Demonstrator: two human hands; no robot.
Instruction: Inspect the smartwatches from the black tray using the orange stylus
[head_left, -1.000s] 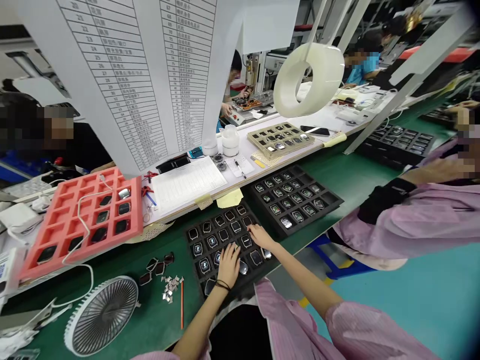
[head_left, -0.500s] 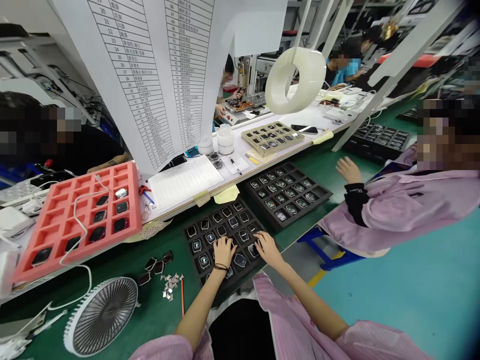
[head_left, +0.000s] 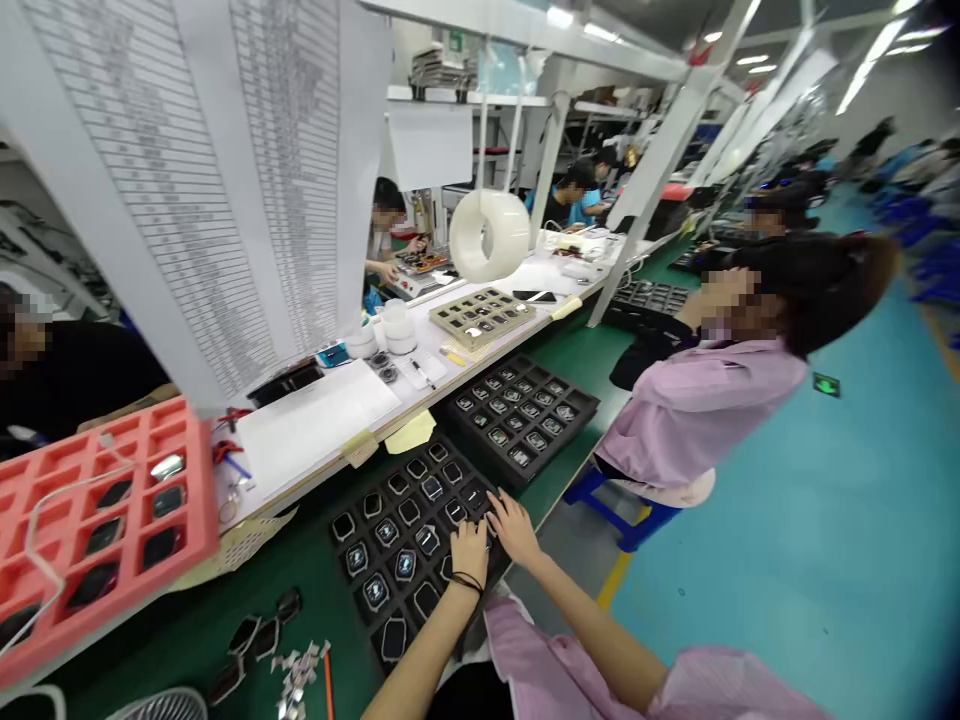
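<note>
A black foam tray (head_left: 362,618) holds rows of smartwatches, one in each pocket; several, such as the lit smartwatch (head_left: 376,592), show a picture on the screen. My left hand (head_left: 469,553), with a dark band at the wrist, reaches over the right part of this tray. Its fingers are stretched down among the watches there, and no lifted watch shows in them. Beside it, my right hand (head_left: 514,527) rests at the tray's right edge, fingers apart and reaching to the pockets. Both hands partly cover the watches beneath them.
A second black tray (head_left: 574,420) of watches lies behind. To the left are a red foam tray (head_left: 196,470), loose dark watch pieces (head_left: 259,637), small silver bits (head_left: 298,675) and an orange stick (head_left: 328,682). A tape roll (head_left: 491,235) hangs ahead. A co-worker (head_left: 697,400) sits at right.
The view has turned to the right. My left hand has moved rightward over the tray, closer to my right hand. The co-worker's hand has risen from the bench to the head.
</note>
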